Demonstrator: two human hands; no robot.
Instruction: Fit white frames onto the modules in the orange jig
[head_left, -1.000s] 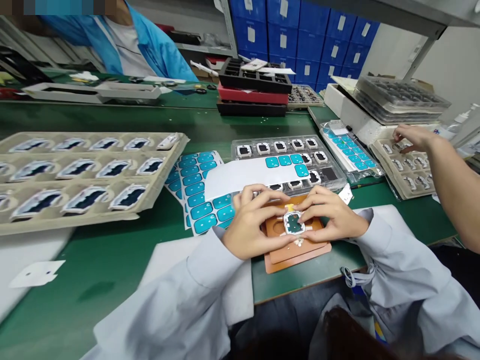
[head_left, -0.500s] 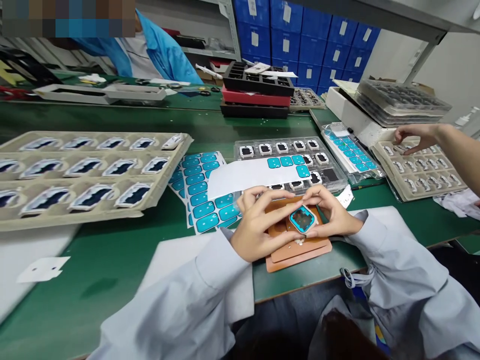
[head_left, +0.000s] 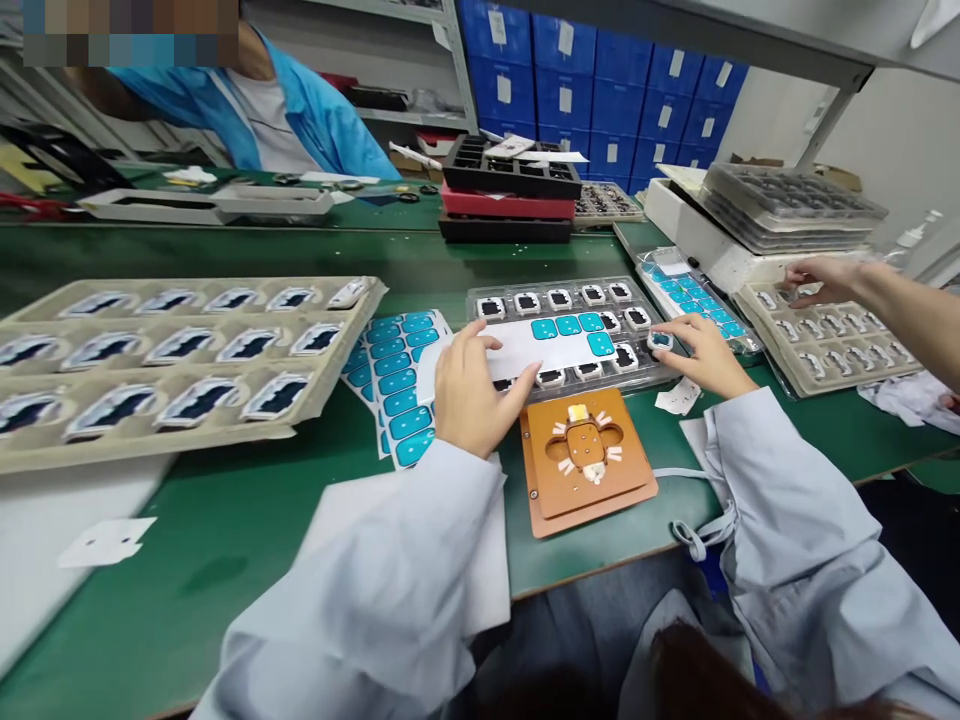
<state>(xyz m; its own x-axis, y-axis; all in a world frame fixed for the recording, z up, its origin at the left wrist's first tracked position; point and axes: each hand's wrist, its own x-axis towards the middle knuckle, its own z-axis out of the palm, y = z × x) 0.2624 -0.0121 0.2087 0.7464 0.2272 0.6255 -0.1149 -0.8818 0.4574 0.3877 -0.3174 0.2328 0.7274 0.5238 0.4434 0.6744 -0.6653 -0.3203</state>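
My right hand (head_left: 709, 355) pinches a small rounded-square frame part (head_left: 661, 341), white at the rim with blue and dark inside. It is at the right edge of a clear plastic tray (head_left: 679, 372) of similar white-rimmed parts. Over the left part of a white backing sheet (head_left: 517, 350) is my left hand (head_left: 476, 395), thumb and fingers apart; whether it touches the sheet cannot be told. A few blue rounded-square stickers (head_left: 568, 324) remain on that sheet, which lies across the tray. In front sits an orange-brown fixture (head_left: 559, 490) with a square recess and white tabs.
Blue sticker sheets (head_left: 396, 383) lie left of the clear tray. A large beige tray (head_left: 315, 385) of framed parts stands further left. At right, another person's hand (head_left: 821, 280) reaches over a beige tray (head_left: 802, 375). Stacked black and red trays (head_left: 510, 200) stand behind.
The frame part has left the fixture and moved right and away in my right hand to the clear tray. My left hand let go of it and shifted to the backing sheet.
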